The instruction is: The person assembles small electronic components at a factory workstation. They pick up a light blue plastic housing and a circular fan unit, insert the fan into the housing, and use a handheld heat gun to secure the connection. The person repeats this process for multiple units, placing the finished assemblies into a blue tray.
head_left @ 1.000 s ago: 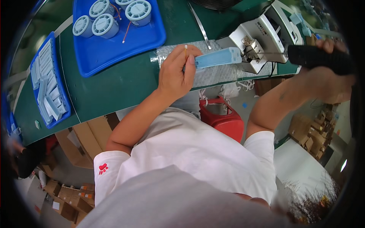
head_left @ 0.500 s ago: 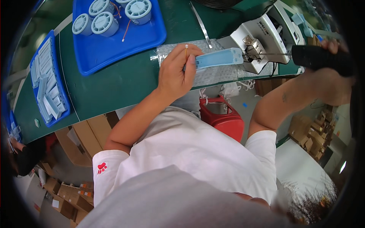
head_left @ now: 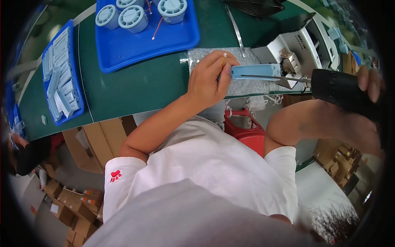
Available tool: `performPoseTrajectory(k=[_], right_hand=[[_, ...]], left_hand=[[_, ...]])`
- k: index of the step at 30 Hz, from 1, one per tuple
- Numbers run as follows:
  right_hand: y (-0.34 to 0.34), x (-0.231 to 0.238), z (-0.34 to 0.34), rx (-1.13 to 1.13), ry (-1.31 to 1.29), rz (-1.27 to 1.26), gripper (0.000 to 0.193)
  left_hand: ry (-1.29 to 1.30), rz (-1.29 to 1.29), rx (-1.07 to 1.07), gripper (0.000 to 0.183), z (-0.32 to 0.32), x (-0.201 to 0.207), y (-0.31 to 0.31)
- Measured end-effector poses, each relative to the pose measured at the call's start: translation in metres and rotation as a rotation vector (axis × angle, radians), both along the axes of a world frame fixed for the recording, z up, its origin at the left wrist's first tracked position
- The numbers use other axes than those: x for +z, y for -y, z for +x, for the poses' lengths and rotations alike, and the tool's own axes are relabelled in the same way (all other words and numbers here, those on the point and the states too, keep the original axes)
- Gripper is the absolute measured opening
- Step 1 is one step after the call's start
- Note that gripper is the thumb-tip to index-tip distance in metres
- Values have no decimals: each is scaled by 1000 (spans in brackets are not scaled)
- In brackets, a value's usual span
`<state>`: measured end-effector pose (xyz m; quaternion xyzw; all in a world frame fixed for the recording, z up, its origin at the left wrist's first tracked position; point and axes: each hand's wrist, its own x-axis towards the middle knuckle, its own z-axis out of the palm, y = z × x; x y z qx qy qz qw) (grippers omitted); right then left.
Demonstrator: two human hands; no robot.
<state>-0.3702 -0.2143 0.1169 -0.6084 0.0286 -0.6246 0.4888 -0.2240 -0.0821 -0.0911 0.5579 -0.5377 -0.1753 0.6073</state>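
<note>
My left hand (head_left: 209, 82) is closed round one end of a long light blue plastic housing (head_left: 259, 69), held above bubble wrap (head_left: 251, 87) near the bench edge. A thin wire with a small white connector (head_left: 224, 55) pokes up between its thumb and fingers. At the far right, my right hand (head_left: 369, 84), partly cut off by the dark rim, grips the black handle of an electric screwdriver (head_left: 335, 87). The long thin bit points left and overlaps the open housing; whether its tip touches a screw cannot be made out.
Behind the bit stands a white screw feeder (head_left: 302, 49). Tweezers (head_left: 236, 33) lie beyond my left hand. A blue tray (head_left: 148, 51) carries several round light blue fan-like units (head_left: 133, 18). Another blue tray (head_left: 80, 99) holds light blue housings. A red stool (head_left: 251, 138) stands under the bench.
The screwdriver's bit has come away from the screw feeder and now reaches over the housing. My left hand still holds the housing. The whole view has shifted slightly.
</note>
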Motion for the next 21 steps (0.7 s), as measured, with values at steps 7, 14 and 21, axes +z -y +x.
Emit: performPoseTrajectory(k=[7,14,21], right_hand=[[3,-18,-1,-64,-19,33,58],[1,-26,7,-39,-1,67,59],[18,-53,-8,614,468,47,70]], left_hand=[[-28,-6,-3,19,-2,-4,1],[-18,-17,42,16,0,-5,-3],[86,-69,71,9,-13,-9,-2]])
